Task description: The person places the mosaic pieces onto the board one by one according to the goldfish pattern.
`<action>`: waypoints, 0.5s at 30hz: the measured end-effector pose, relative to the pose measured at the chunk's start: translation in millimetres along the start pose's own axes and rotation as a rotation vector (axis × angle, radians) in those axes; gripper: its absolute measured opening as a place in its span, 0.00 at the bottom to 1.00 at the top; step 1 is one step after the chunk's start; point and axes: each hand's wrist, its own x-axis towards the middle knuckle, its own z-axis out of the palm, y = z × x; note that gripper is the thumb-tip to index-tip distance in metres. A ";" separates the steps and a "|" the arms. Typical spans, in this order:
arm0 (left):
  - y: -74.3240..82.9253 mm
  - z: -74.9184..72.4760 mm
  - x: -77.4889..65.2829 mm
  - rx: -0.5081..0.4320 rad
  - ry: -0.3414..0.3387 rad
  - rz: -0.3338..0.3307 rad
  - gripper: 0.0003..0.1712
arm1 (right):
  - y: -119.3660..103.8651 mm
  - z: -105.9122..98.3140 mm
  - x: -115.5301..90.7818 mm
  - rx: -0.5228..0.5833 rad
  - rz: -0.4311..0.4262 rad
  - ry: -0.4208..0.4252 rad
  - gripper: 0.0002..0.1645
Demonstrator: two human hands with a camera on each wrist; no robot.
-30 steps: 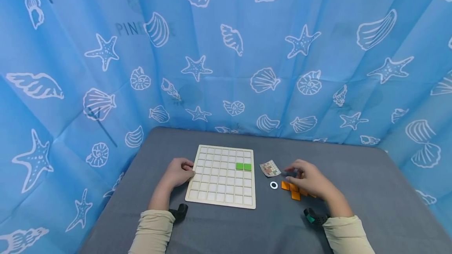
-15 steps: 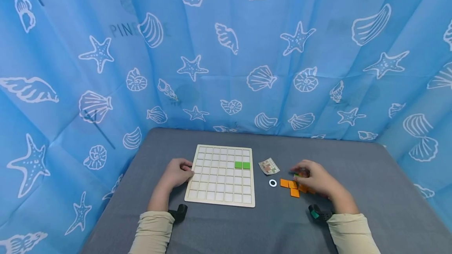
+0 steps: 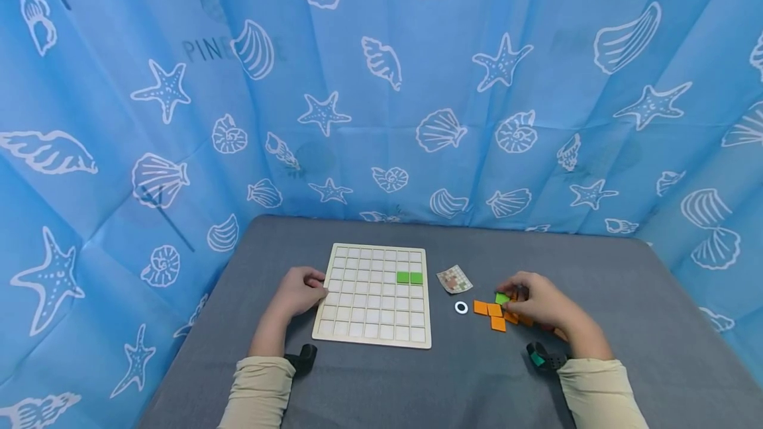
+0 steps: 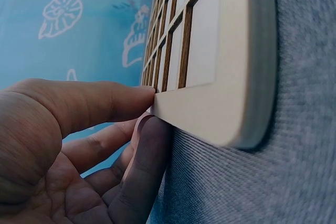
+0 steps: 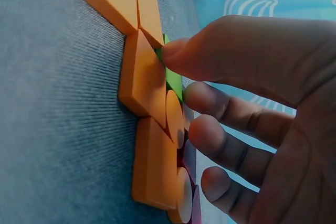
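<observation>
My left hand point(image 3: 300, 291) pinches the left edge of a pale wooden grid board point(image 3: 372, 316). In the left wrist view, the thumb lies at the board's rim point(image 4: 231, 93), with the other fingers beneath. Two green tiles point(image 3: 409, 278) lie in neighbouring cells near the board's right side. My right hand point(image 3: 539, 300) is over a small pile of tiles, its thumb and index finger at opposite sides of a loose green tile point(image 5: 175, 74). Around it lie several orange square tiles point(image 3: 497, 324) and orange round pieces point(image 5: 175, 116); the hand partly hides the pile.
Between board and pile lie a small patterned card point(image 3: 455, 279) and a white ring-shaped piece with a dark centre point(image 3: 456, 308). Grey cloth point(image 3: 381, 389) covers the table. A blue seashell-print curtain point(image 3: 369, 138) hangs behind it.
My right hand has moved slightly right and down, from above the pile to the loose green tile, which now shows at its fingertips. The left hand stays at the board.
</observation>
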 end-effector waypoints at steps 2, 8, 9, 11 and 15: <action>-0.3 0.0 0.4 -0.002 -0.001 0.002 0.17 | -0.3 0.5 0.4 -0.005 0.006 0.000 0.15; -1.1 0.0 1.7 -0.015 -0.002 0.009 0.17 | -2.0 1.7 1.8 -0.014 0.018 0.001 0.16; -1.2 0.2 2.0 -0.019 -0.003 0.007 0.17 | -2.0 1.8 2.1 -0.014 0.018 0.002 0.16; -1.6 0.5 2.4 -0.022 -0.005 0.002 0.17 | -1.6 3.0 2.6 -0.015 0.024 0.005 0.16; -1.6 1.0 2.6 -0.025 -0.006 0.001 0.17 | 0.0 4.4 3.5 -0.022 0.025 0.011 0.16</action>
